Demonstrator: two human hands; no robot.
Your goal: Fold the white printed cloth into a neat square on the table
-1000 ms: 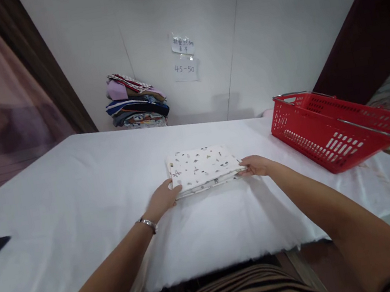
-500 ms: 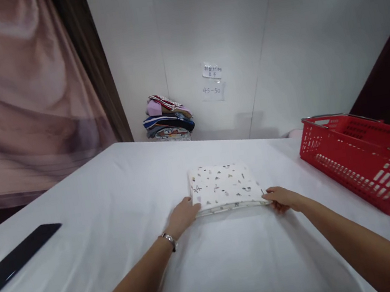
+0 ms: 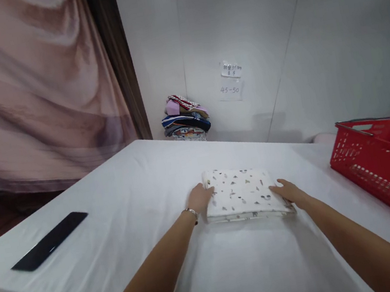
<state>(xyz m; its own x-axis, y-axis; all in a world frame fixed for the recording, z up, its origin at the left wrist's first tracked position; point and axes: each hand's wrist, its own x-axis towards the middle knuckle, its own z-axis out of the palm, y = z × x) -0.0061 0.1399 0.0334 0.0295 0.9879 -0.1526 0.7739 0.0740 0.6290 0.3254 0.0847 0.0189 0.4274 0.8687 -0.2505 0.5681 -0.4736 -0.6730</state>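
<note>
A folded white cloth (image 3: 240,192) printed with small figures rests in front of me, its layered front edge facing my side. At its left side is my left hand (image 3: 200,199), thumb over the top and the other fingers down along the edge; a metal bracelet (image 3: 192,212) circles that wrist. My right hand (image 3: 291,191) grips the right side in the same way, its thumb on top and its lower fingers hidden. Whether the cloth lies flat on the table or is slightly raised, I cannot tell.
White fabric covers the table (image 3: 130,186). A red plastic basket (image 3: 382,169) stands at the right, and a flat black object (image 3: 50,241) lies at the left. Folded clothes (image 3: 185,120) are stacked by the back wall, under paper signs (image 3: 231,80). A pink curtain (image 3: 31,83) hangs at left.
Both hands have slid from the cloth's front corners farther back along its sides. My view has turned left, so the table, basket and clothes stack appear farther right.
</note>
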